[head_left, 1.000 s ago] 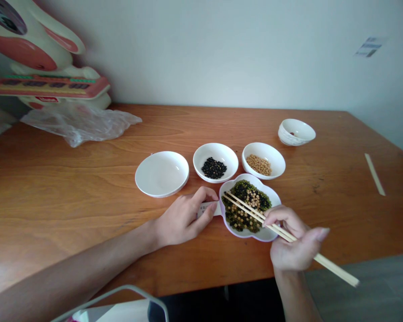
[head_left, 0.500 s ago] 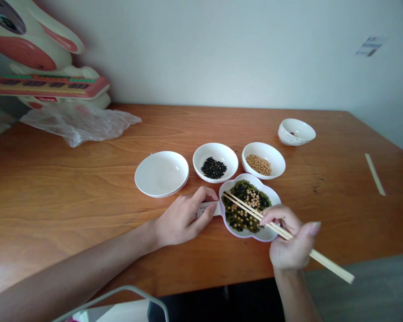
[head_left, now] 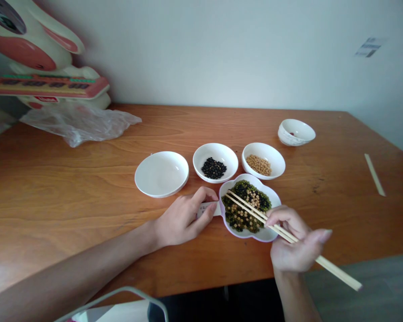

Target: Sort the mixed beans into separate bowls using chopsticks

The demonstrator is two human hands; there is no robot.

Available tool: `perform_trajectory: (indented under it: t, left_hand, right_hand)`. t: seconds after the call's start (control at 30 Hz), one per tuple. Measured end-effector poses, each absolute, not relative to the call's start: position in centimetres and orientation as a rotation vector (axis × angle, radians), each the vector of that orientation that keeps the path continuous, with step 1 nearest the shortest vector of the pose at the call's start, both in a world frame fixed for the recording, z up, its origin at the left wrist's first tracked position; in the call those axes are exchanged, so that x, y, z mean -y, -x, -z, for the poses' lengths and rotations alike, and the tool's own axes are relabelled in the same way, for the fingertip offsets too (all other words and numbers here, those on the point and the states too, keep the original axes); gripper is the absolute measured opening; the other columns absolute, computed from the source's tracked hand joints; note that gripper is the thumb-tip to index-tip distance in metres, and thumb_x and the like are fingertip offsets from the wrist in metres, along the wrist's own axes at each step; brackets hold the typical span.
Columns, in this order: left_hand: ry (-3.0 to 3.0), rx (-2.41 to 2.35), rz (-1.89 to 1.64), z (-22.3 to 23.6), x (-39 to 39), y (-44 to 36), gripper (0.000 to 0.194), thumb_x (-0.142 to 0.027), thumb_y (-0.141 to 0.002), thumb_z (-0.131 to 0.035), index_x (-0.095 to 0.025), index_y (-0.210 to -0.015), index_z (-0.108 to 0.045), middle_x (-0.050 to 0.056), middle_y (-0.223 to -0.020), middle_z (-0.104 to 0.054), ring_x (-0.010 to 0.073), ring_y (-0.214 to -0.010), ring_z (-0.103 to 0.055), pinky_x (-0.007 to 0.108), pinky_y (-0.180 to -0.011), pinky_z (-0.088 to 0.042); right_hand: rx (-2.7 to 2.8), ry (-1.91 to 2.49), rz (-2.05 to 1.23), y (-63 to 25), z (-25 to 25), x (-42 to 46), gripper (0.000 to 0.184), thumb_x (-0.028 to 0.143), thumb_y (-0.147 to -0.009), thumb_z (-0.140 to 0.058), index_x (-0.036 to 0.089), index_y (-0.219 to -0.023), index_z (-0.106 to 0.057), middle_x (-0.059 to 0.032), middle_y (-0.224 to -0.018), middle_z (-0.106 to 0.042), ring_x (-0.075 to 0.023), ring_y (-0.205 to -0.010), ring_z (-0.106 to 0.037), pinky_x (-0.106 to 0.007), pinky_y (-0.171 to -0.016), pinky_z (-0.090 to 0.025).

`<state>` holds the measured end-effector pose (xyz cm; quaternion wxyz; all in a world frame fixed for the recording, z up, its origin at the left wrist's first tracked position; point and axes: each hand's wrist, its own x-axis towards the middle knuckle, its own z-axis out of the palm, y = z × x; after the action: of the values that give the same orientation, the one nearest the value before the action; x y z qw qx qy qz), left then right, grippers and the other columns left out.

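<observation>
- The right hand (head_left: pixel 293 248) is closed around a pair of wooden chopsticks (head_left: pixel 255 212), gripping them about midway along, with the thumb and index finger pinching from above and the little finger stretched out to the right.
- The chopsticks run slantwise: their tips lie close together over the far left part of the mixed beans, and their back ends stick out past the hand, beyond the near edge of the table.
- The beans sit in a flower-shaped dish (head_left: pixel 270 232), a mix of dark green, black and tan ones heaped together; the dish stands on the table near its front edge, just ahead of the right hand.
- The left hand (head_left: pixel 184 219) rests on the table just left of the dish, with the fingers curled and the thumb and index finger closed on a small white tab (head_left: pixel 208 208) that touches the dish's left rim.
- Behind the dish stand three round white bowls in a row: an empty bowl (head_left: pixel 161 173) on the left, a bowl of black beans (head_left: pixel 215 162) in the middle, and a bowl of tan beans (head_left: pixel 263 160) on the right, this last one almost touching the dish.
- A smaller white bowl (head_left: pixel 296 131) stands farther back to the right, well apart from the row.
- A thin wooden strip (head_left: pixel 375 174) lies alone near the right edge of the wooden table (head_left: pixel 53 179).
- At the far left corner lie a crumpled clear plastic bag (head_left: pixel 77 121) and, behind it, a large rabbit-shaped toy (head_left: pixel 36 53) against the wall.
</observation>
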<state>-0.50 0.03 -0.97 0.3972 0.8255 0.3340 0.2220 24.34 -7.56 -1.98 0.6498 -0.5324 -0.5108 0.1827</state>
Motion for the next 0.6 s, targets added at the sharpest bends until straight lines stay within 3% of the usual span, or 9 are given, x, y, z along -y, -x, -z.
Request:
perform_trajectory:
  t: [0.6]
  left_hand:
    - [-2.1,-0.853,-0.563,1.04,-0.06,0.46,0.017,-0.031,-0.112,-0.045,-0.023,-0.126,-0.048,0.002,-0.109,-0.074,0.0154,-0.084,-0.07,0.029,-0.074,-0.052]
  right_hand:
    - [1.15,1.255,-0.396,-24.05,2.09,7.61,0.084,0.07,-0.107,-0.015,0.021,-0.062,-0.066,-0.0055,-0.064,-0.064,-0.0216,-0.069,-0.063,-0.034,-0.064,-0.045]
